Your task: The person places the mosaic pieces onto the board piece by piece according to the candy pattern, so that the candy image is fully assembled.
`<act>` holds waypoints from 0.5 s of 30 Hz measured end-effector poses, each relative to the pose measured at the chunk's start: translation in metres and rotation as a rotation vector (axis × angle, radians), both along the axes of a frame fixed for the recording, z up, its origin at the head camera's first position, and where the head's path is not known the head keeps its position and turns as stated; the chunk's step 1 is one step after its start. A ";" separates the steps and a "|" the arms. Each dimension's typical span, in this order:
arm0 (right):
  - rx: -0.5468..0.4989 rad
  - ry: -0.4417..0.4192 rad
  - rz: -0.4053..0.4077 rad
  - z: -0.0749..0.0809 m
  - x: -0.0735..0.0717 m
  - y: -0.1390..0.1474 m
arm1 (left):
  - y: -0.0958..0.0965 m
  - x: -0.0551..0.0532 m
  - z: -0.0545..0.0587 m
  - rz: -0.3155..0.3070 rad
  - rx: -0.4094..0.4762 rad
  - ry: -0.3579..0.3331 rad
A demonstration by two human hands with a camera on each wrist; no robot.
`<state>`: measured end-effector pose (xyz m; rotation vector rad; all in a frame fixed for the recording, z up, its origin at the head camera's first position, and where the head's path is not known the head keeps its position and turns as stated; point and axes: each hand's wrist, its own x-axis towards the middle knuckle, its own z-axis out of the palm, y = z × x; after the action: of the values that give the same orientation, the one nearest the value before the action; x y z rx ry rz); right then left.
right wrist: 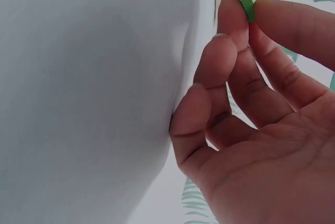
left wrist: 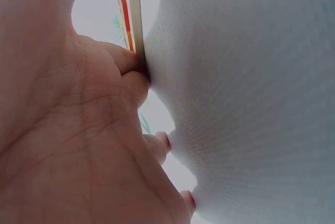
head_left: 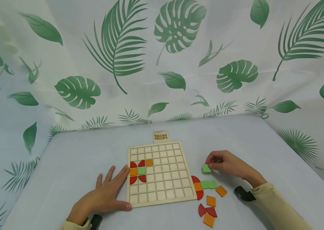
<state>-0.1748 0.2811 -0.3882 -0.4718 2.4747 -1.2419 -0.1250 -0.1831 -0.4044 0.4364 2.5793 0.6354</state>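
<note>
Tan fabric sleeve (head_left: 279,207), nearest my camera, enters at the right over a white cloth-covered table (head_left: 87,150). From my remote post I see the bare right hand (head_left: 228,163), right of the table's middle, pinching a small light-green square tile (head_left: 206,169) between thumb and finger, its other fingers curled; I cannot tell whether the tile is off the cloth. The bare left hand (head_left: 105,193) is spread, fingers fairly straight, touching the left edge of a pale wooden grid board (head_left: 164,185) and seemingly steadying it. I judge the step to be bringing the tile to the grid: I would keep the pinch light on its edges, hold it level, and line its sides up with a cell's ridges. Bare cloth between the tile and the board's right edge offers open room. Flat red quarter-circles (head_left: 212,211), orange squares (head_left: 211,201) and joined green squares (head_left: 209,184) crowd the board's near right corner, so a low sweep toward me could scatter them.
</note>
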 end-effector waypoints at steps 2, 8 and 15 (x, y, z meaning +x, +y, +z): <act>-0.004 0.006 -0.003 0.000 -0.001 -0.004 | 0.000 0.000 0.001 0.002 0.000 -0.004; -0.013 0.035 -0.003 0.001 -0.008 -0.019 | -0.001 -0.001 0.001 0.006 -0.004 -0.005; -0.050 0.040 0.023 0.001 -0.017 -0.045 | 0.000 -0.001 0.000 0.008 -0.005 -0.013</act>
<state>-0.1915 0.2357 -0.3872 -0.5419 2.4686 -1.2995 -0.1261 -0.1829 -0.4046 0.4187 2.5709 0.6332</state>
